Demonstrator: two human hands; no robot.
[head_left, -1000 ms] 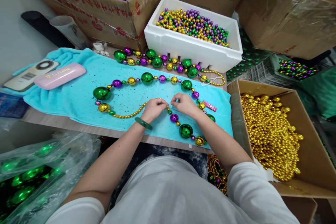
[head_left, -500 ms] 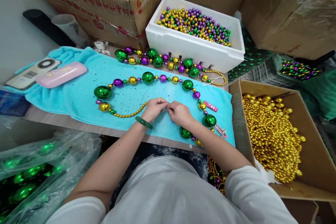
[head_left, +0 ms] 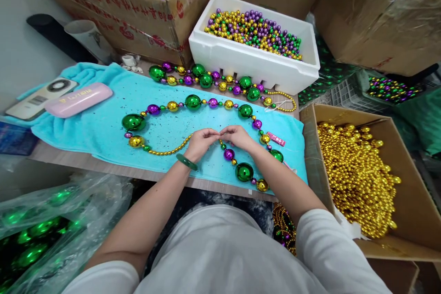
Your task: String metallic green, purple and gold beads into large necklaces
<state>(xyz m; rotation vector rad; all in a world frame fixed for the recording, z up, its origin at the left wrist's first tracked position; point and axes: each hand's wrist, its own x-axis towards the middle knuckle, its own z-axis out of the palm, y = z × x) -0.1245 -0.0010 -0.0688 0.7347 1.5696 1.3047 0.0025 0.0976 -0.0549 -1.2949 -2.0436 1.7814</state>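
A bead necklace (head_left: 193,101) of large green, purple and gold beads lies in a loop on a turquoise towel (head_left: 165,124). Its two ends come together at my fingertips. My left hand (head_left: 202,143), with a green bangle (head_left: 186,162) at the wrist, is closed in a pinch where the small gold bead strand (head_left: 168,152) ends. Fingertip to fingertip with it, my right hand (head_left: 237,138) pinches at the other end, just above small green beads and a purple bead (head_left: 228,154). The thread between the fingers is too fine to make out clearly.
A second bead necklace (head_left: 206,80) lies behind, against a white foam box (head_left: 255,57) of small beads. A carton (head_left: 312,147) of gold beads stands right. A pink case (head_left: 79,100) and a phone (head_left: 41,98) lie left. A pink packet (head_left: 276,138) is beyond my right forearm.
My right hand has turned and lifted slightly, with its fingers stretched straighter, uncovering the purple bead and small beads beneath. The left hand stays nearly in place.
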